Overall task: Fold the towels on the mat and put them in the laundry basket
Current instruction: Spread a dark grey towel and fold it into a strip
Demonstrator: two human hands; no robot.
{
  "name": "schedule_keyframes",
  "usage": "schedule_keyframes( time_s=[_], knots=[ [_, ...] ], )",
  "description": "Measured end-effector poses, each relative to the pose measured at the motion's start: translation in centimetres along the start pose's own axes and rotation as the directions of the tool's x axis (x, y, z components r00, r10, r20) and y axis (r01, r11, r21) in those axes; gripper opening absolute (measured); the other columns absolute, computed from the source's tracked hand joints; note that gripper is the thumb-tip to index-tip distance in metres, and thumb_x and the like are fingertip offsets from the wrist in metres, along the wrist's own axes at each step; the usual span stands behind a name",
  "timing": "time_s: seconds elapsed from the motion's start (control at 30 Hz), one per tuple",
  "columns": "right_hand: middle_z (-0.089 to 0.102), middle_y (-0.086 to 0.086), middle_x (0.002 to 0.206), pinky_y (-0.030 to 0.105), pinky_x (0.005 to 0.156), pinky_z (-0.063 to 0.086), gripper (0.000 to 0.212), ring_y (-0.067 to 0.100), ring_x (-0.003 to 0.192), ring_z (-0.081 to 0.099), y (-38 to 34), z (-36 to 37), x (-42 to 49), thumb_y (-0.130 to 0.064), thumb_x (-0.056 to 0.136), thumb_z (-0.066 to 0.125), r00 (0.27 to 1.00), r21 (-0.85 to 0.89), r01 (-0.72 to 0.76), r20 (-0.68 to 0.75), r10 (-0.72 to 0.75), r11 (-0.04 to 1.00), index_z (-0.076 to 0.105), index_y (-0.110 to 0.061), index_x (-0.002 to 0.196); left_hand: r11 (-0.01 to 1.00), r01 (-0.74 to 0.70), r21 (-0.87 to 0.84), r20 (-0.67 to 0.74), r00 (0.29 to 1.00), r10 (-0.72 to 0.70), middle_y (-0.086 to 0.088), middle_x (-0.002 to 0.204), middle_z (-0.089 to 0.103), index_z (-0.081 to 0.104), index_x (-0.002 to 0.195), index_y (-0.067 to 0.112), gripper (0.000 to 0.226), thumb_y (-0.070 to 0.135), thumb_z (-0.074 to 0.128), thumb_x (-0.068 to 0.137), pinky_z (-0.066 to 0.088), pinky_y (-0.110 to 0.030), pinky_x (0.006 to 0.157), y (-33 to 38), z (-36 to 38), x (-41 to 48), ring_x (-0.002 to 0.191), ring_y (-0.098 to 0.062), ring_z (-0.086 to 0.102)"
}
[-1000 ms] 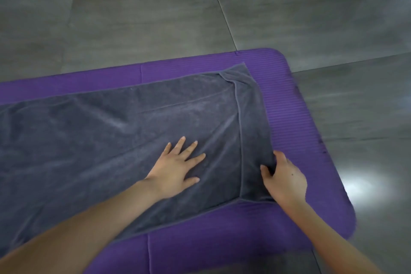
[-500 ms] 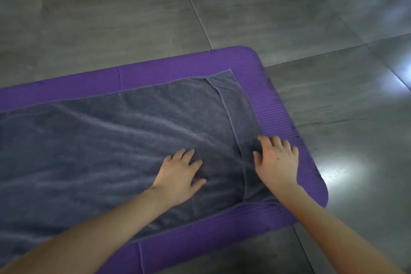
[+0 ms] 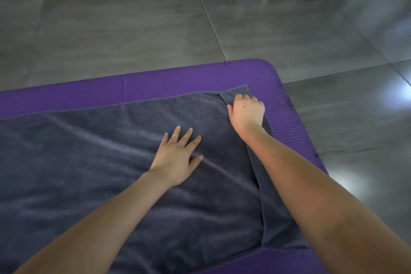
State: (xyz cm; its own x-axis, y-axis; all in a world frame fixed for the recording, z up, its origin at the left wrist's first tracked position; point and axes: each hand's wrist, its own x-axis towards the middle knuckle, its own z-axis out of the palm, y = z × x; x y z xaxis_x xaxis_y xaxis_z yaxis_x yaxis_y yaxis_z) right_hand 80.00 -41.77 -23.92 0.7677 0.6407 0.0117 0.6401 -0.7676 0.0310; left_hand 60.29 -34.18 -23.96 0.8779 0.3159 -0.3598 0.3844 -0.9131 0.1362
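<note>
Head: seemingly one towel, two hands.

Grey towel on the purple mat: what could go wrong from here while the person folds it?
1. The right hand seems to grip the far corner of the grey towel; a pull could drag it over the purple mat edge onto the floor.
2. Wrinkles around the flat left hand may get folded in.
</note>
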Motion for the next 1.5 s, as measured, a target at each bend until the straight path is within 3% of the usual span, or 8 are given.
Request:
schedule_keyframes(
  time_s=[0.3,0.5,0.8,0.93,1.1,1.3,1.4,1.5],
  knots=[
    [0.066,0.013,0.095,0.03,0.062,0.033,0.023,0.032,0.085,0.062,-1.2,0.4,3.3,-0.017,0.091,0.045,0.98,0.266,-0.187,-0.013,0.198,0.946,0.064,-0.004,0.095,0.996,-0.069,0.049,0.071,0.995,0.065,0.004,0.158,-0.01,0.003,0.149,0.037,0.065,0.061,0.026,0.093,0.003,-0.049,0.118,-1.6,0.1,2.1,0.145,-0.025,-0.013],
    [0.066,0.009,0.079,0.029,0.059,0.031,0.027,0.024,0.067,0.05,-1.4,0.7,2.3,-0.025,0.094,0.047,0.997,0.328,-0.03,-0.064,0.054,0.944,0.064,-0.01,0.078,0.997,-0.071,0.006,0.028,0.997,0.07,0.005,0.159,-0.004,0.011,0.148,0.04,0.064,0.063,0.02,0.089,0.006,-0.048,0.118,-2.0,0.2,2.1,0.146,-0.024,-0.007],
    [0.054,0.007,0.131,0.04,0.098,0.034,0.039,0.03,0.123,0.041,1.7,0.6,7.2,-0.023,0.094,0.053,0.999,0.16,0.04,0.011,-0.042,0.986,0.052,-0.019,0.132,0.992,-0.061,-0.114,-0.163,0.986,0.042,-0.004,0.135,0.054,0.059,0.126,0.02,0.069,0.053,0.015,0.084,0.035,-0.045,0.104,-1.7,-0.5,2.9,0.126,-0.029,0.047],
    [0.049,0.01,0.129,0.043,0.103,0.029,0.031,0.031,0.123,0.039,3.2,0.7,8.9,-0.038,0.09,0.058,0.989,0.049,0.015,0.146,-0.022,0.999,0.062,-0.023,0.117,0.996,-0.066,-0.067,-0.171,0.984,0.054,-0.006,0.127,0.058,0.061,0.123,0.018,0.056,0.047,0.029,0.088,0.041,-0.051,0.098,-1.8,0.0,3.1,0.119,-0.032,0.052],
    [0.054,0.009,0.123,0.042,0.101,0.03,0.028,0.032,0.117,0.047,3.8,0.6,10.4,-0.036,0.088,0.062,0.996,0.091,-0.039,0.086,0.031,0.995,0.061,-0.018,0.109,0.997,-0.062,0.042,-0.132,0.989,0.067,-0.006,0.133,0.053,0.053,0.132,0.022,0.058,0.048,0.027,0.088,0.038,-0.057,0.099,-2.2,1.0,3.1,0.123,-0.031,0.048],
    [0.053,0.011,0.129,0.046,0.1,0.028,0.043,0.034,0.12,0.042,5.0,2.2,9.4,-0.043,0.095,0.046,0.997,-0.032,0.079,-0.012,-0.079,0.996,0.05,-0.018,0.129,0.999,-0.034,0.016,-0.096,0.995,0.036,-0.001,0.158,0.012,0.019,0.148,0.033,0.063,0.056,0.013,0.089,0.008,-0.057,0.115,-2.4,1.1,3.1,0.146,-0.024,0.006],
    [0.057,0.011,0.124,0.045,0.095,0.032,0.044,0.035,0.113,0.048,5.7,1.8,6.5,-0.042,0.092,0.049,0.982,0.035,0.108,-0.16,-0.101,0.994,0.053,-0.016,0.127,0.999,-0.044,0.01,-0.156,0.987,0.045,-0.011,0.152,0.027,0.039,0.142,0.025,0.054,0.046,0.04,0.093,0.013,-0.053,0.115,-1.7,0.9,2.7,0.142,-0.033,0.018],
    [0.064,0.009,0.093,0.041,0.077,0.038,0.03,0.033,0.086,0.056,5.9,1.1,0.1,-0.043,0.083,0.059,0.926,0.128,0.158,-0.363,-0.102,0.979,0.067,-0.015,0.091,0.994,-0.104,-0.023,-0.306,0.948,0.092,-0.017,0.129,0.055,0.065,0.116,0.014,0.037,0.029,0.065,0.082,0.033,-0.052,0.106,-0.2,1.0,2.3,0.125,-0.037,0.047]
  ],
)
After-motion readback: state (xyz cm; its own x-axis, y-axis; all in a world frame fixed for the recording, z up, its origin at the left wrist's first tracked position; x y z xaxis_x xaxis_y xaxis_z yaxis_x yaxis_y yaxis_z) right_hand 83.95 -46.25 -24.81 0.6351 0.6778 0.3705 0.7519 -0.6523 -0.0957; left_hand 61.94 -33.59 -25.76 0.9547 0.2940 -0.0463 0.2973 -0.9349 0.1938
